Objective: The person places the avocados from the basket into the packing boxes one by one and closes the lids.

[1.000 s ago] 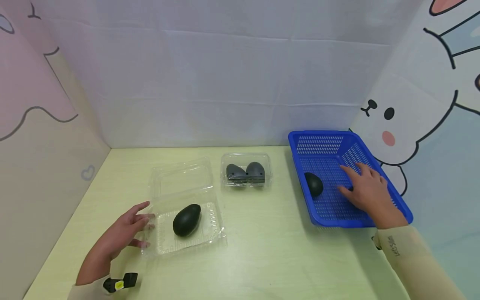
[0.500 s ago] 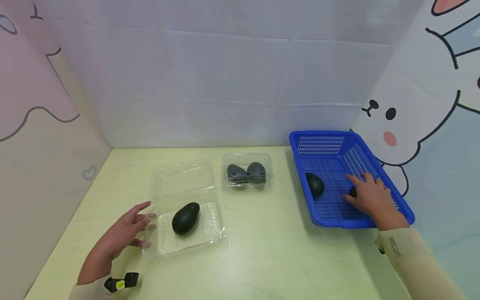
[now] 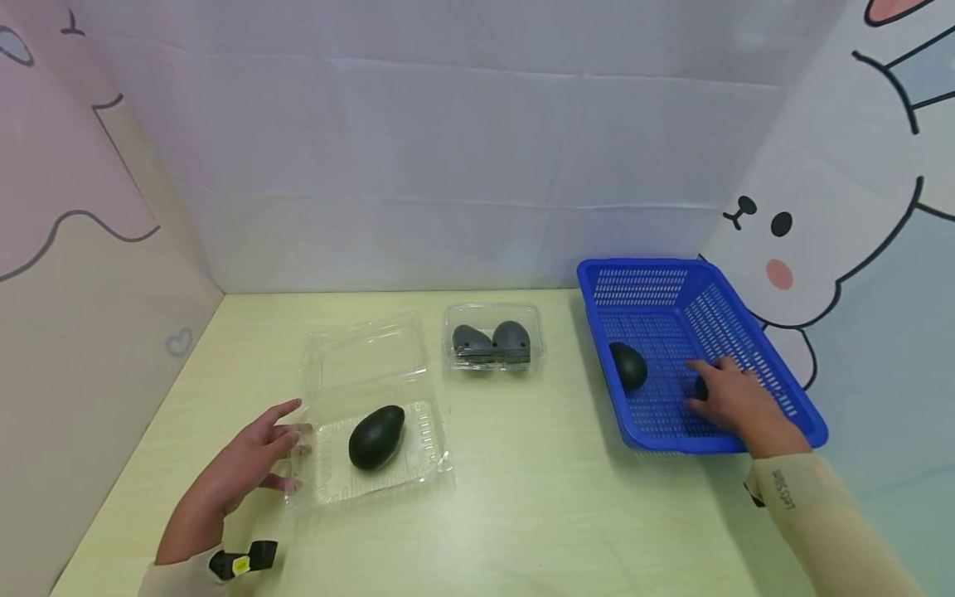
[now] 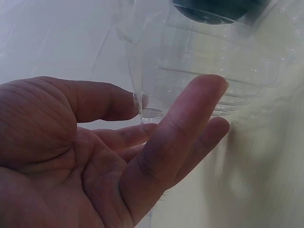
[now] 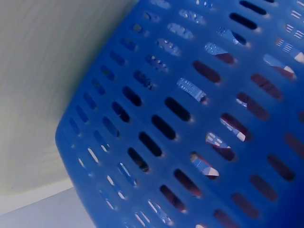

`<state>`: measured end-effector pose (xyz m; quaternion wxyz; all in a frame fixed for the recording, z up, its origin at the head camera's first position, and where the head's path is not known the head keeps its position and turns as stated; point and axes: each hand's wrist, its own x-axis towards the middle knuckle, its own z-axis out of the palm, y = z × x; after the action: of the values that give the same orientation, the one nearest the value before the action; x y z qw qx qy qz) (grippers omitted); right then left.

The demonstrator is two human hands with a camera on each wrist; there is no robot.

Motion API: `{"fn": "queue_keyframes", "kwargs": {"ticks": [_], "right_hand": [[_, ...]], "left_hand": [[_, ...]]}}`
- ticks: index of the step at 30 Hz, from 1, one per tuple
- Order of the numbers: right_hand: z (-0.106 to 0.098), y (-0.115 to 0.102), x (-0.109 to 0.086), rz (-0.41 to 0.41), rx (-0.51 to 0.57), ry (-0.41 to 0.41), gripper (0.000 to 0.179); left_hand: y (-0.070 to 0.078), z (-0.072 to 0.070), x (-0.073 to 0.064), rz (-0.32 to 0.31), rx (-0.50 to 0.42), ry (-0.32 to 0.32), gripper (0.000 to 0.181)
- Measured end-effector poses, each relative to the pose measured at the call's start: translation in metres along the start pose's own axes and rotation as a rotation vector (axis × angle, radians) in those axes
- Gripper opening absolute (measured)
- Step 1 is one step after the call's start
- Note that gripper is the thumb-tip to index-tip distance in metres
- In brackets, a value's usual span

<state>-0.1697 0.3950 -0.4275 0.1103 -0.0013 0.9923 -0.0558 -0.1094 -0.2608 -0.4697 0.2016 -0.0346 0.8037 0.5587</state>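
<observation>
Right hand (image 3: 737,405) now narrows fingers round dark piece (image 3: 701,387) in blue basket (image 3: 690,445) — pickup looks underway — left hand (image 3: 254,454) keeps fingers wide.

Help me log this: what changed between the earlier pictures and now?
The right hand has moved lower in the blue perforated plastic basket, its fingers drawing in around a dark rounded object; any grip is hidden. The black egg-shaped object in the clear plastic clamshell rocked slightly. The left hand stayed at the clamshell's edge.
</observation>
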Motion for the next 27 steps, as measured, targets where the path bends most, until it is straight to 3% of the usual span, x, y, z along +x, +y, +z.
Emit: {"fn": "queue_keyframes", "kwargs": {"ticks": [9, 18, 27], "right_hand": [[0.000, -0.002, 0.002, -0.071, 0.027, -0.042, 0.059], [0.000, -0.003, 0.003, -0.086, 0.009, -0.002, 0.054], [-0.014, -0.005, 0.001, -0.108, 0.018, 0.095, 0.053]], "left_hand": [[0.000, 0.000, 0.001, 0.001, 0.000, 0.003, 0.063], [0.000, 0.000, 0.001, -0.007, 0.007, 0.002, 0.064], [0.001, 0.000, 0.001, -0.013, 0.004, 0.004, 0.064]]}}
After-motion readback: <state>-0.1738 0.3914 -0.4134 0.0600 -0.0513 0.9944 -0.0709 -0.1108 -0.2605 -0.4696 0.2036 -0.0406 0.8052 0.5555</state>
